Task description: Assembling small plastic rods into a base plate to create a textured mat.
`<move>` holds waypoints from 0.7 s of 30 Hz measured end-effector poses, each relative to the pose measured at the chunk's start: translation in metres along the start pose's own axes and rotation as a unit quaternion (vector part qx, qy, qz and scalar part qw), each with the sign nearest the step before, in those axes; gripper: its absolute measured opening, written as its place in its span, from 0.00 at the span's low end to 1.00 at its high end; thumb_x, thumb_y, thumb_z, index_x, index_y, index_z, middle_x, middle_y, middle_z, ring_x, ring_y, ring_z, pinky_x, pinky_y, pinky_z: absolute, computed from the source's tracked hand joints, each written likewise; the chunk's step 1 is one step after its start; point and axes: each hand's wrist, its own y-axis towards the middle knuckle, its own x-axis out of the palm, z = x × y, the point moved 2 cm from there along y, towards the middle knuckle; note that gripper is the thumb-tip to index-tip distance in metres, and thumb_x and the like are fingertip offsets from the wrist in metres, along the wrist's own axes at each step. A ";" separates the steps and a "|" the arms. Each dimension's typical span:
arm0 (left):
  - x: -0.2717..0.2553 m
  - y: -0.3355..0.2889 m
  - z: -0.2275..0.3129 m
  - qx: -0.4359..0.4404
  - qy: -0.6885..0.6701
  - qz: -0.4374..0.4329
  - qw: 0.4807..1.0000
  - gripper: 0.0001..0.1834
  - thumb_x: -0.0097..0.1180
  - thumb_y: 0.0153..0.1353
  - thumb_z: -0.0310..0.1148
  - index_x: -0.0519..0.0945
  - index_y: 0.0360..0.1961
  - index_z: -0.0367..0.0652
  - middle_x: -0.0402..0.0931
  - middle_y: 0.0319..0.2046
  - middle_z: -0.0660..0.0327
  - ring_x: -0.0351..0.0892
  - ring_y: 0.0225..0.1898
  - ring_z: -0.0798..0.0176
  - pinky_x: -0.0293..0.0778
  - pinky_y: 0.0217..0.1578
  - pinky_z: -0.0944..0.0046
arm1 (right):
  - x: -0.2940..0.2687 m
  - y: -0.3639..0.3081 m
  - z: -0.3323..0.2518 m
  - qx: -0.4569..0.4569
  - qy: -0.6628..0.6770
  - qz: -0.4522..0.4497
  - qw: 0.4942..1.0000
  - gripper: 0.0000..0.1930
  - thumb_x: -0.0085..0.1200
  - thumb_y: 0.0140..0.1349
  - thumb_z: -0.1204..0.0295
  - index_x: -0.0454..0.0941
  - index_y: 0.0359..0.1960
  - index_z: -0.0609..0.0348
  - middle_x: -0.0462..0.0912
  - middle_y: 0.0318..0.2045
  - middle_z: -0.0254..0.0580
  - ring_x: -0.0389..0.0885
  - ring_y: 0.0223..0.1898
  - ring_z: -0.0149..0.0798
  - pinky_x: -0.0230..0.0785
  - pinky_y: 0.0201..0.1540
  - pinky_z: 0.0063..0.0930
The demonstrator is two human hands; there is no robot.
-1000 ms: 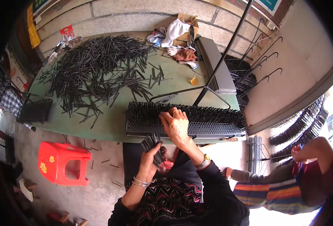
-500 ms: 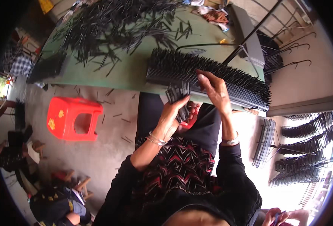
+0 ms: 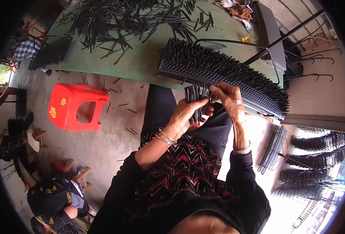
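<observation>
Head view, and our bundle of black strips (image 3: 196, 93) sits over the lap (image 3: 211, 136), clasped in our left hand (image 3: 189, 112); our right hand (image 3: 231, 100) is at its top, though we can't tell if that grip pinches one. If the left slackens, strips could spill! Two o'clock from the bundle: bristling perforated tray (image 3: 194, 71), then a black rod (image 3: 289, 33) that could block longer reaches. Ten-thirty, a pile (image 3: 114, 17) on the tabletop (image 3: 141, 64); nine, a red stool (image 3: 69, 105).

Your sleeves (image 3: 250, 183) are plain black, your garment's front (image 3: 184, 165) zigzags in black, red and white, your bangles (image 3: 164, 139) are silver, your bundled sticks (image 3: 196, 94) and the bristling perforated rack (image 3: 223, 75) black, the tabletop (image 3: 141, 58) green, and the stool (image 3: 71, 112) bright red with printed yellow flowers (image 3: 53, 112).
</observation>
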 end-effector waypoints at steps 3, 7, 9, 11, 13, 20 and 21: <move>-0.005 0.010 -0.003 -0.002 -0.009 -0.022 1.000 0.14 0.63 0.59 0.34 0.80 0.41 0.36 0.82 0.28 0.55 0.83 0.27 0.63 0.73 0.19 0.68 | 0.000 0.002 0.002 0.020 -0.010 0.018 1.000 0.11 0.56 0.65 0.68 0.82 0.40 0.65 0.81 0.21 0.37 0.79 0.21 0.26 0.70 0.19 0.17; -0.002 0.016 -0.003 -0.010 -0.040 -0.005 0.999 0.13 0.63 0.58 0.31 0.79 0.40 0.33 0.82 0.28 0.53 0.83 0.26 0.62 0.72 0.17 0.68 | -0.003 0.003 -0.002 0.004 0.020 0.008 1.000 0.10 0.54 0.66 0.70 0.81 0.41 0.65 0.82 0.21 0.40 0.80 0.21 0.27 0.71 0.19 0.18; 0.000 0.016 0.000 -0.017 -0.057 0.008 0.998 0.13 0.63 0.58 0.31 0.79 0.40 0.33 0.82 0.29 0.52 0.83 0.26 0.62 0.73 0.17 0.68 | -0.005 0.005 -0.006 0.016 0.017 0.000 1.000 0.09 0.53 0.66 0.71 0.81 0.41 0.65 0.83 0.22 0.41 0.81 0.22 0.27 0.71 0.20 0.18; 0.001 0.019 -0.001 -0.023 -0.075 0.020 0.997 0.13 0.63 0.58 0.31 0.78 0.40 0.33 0.82 0.29 0.52 0.83 0.26 0.61 0.73 0.17 0.68 | -0.007 0.006 -0.008 -0.005 -0.013 -0.010 1.000 0.10 0.52 0.66 0.72 0.80 0.42 0.66 0.83 0.21 0.41 0.83 0.25 0.29 0.72 0.25 0.18; -0.002 0.025 -0.004 -0.005 -0.108 0.078 0.991 0.13 0.63 0.59 0.32 0.78 0.41 0.35 0.82 0.31 0.52 0.82 0.27 0.61 0.78 0.20 0.65 | -0.011 0.005 -0.011 -0.017 -0.054 0.014 0.998 0.09 0.52 0.66 0.74 0.80 0.42 0.68 0.83 0.25 0.41 0.83 0.27 0.29 0.73 0.31 0.20; -0.010 0.034 0.002 0.037 -0.172 0.056 0.983 0.12 0.60 0.63 0.35 0.77 0.40 0.37 0.82 0.35 0.51 0.84 0.34 0.57 0.85 0.32 0.57 | -0.020 0.004 -0.025 -0.087 -0.126 0.169 0.974 0.08 0.51 0.66 0.78 0.79 0.42 0.70 0.84 0.31 0.43 0.83 0.30 0.31 0.75 0.37 0.22; -0.009 0.034 0.004 0.047 -0.181 0.064 0.980 0.12 0.60 0.63 0.36 0.76 0.39 0.37 0.82 0.36 0.50 0.84 0.34 0.56 0.85 0.33 0.56 | -0.021 0.007 -0.023 -0.107 -0.098 0.177 0.973 0.08 0.50 0.66 0.78 0.79 0.41 0.70 0.84 0.30 0.43 0.83 0.31 0.31 0.75 0.38 0.22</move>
